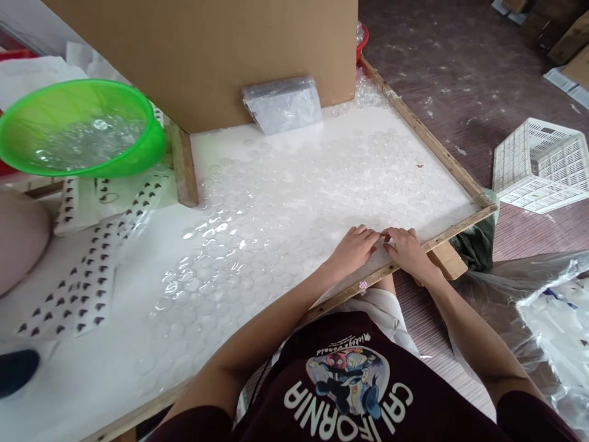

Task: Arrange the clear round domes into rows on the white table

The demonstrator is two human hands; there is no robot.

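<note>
Near the front edge of a white table point(317, 175), my left hand point(355, 247) and my right hand point(405, 248) meet, fingertips nearly touching. The fingers of both hands are bent and pinched together. Whatever they hold, if anything, is too small or hidden to make out. Many clear round plastic discs point(234, 264) lie flat over the table, some close to my left hand and forearm. Beneath my right wrist runs the wooden rim point(442, 238) of the table.
A green basin point(154, 144) with clear pieces stands at left, beside sheets of dark stickers point(87, 282). A clear plastic bag point(289, 107) leans on a large cardboard box point(221, 61). On the floor at right are a white crate point(515, 162) and a plastic-lined container point(556, 319).
</note>
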